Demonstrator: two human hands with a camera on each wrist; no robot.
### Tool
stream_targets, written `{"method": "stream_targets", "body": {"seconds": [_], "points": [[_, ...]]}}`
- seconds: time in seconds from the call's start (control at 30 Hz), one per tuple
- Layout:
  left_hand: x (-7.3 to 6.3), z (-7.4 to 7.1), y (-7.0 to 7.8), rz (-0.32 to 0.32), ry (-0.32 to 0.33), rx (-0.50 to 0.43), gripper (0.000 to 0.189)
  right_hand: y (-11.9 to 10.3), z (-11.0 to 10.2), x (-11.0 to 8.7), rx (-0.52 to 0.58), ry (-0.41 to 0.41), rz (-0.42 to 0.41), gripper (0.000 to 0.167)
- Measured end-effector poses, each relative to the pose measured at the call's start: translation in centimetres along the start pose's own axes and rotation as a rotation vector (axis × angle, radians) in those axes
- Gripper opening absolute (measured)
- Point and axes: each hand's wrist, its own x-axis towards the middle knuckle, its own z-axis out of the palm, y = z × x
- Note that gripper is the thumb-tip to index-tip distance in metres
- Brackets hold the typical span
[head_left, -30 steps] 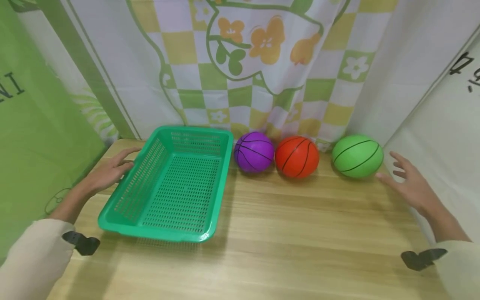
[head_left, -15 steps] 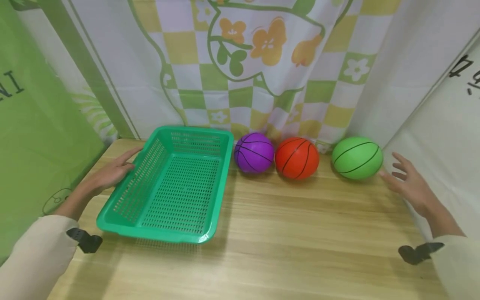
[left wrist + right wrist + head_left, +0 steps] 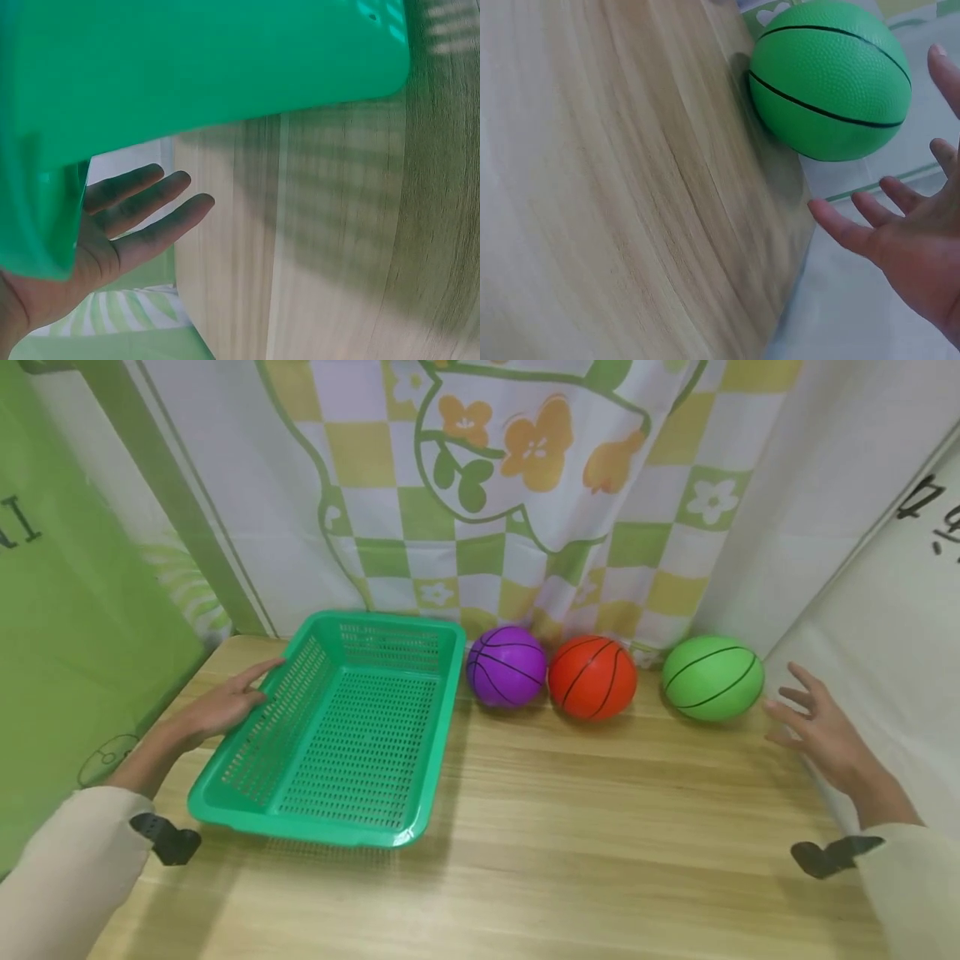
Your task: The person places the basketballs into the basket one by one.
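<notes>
A green perforated plastic basket (image 3: 360, 739) stands on the left of the table, its inside bare. My left hand (image 3: 225, 706) is at its left rim; in the left wrist view, the left fingers (image 3: 157, 232) stretch out straight outside the basket wall, and the rim hides the thumb. To the right, my right hand (image 3: 825, 731) hovers beside a green ball (image 3: 712, 678) with black lines, its fingers spread and slightly bent. A gap separates that hand from the ball in the right wrist view. Left of it sit a red ball (image 3: 592, 678) and a purple ball (image 3: 507, 667), close together.
The balls line the back edge of the wooden table (image 3: 600, 843), against a checked, flower-printed curtain (image 3: 480, 547). A green cloth (image 3: 82, 610) hangs on the left and a white cloth (image 3: 900, 635) on the right.
My left hand has come closer onto the basket's rim, and the basket's near left corner has shifted slightly left. The right hand has drawn a little away from the green ball.
</notes>
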Motion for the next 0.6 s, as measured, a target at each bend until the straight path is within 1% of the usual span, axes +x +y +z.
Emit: {"method": "stream_targets", "body": {"seconds": [0.13, 0.27, 0.43, 0.6], "points": [[0.3, -0.5, 0.1, -0.007, 0.004, -0.007, 0.063, 1.3, -0.8, 0.4, 0.278, -0.039, 0.020, 0.077], [0.5, -0.5, 0.0, -0.020, 0.008, -0.019, 0.063, 2.0, -1.2, 0.6, 0.398, -0.055, 0.032, 0.077], [0.2, -0.3, -0.2, -0.038, -0.016, -0.054, 0.063, 2.2, -1.2, 0.8, 0.453, -0.067, 0.033, 0.079], [0.0, 0.1, -0.3, -0.064, -0.043, -0.082, 0.063, 2.8, -1.4, 0.9, 0.436, -0.091, 0.002, 0.081]]}}
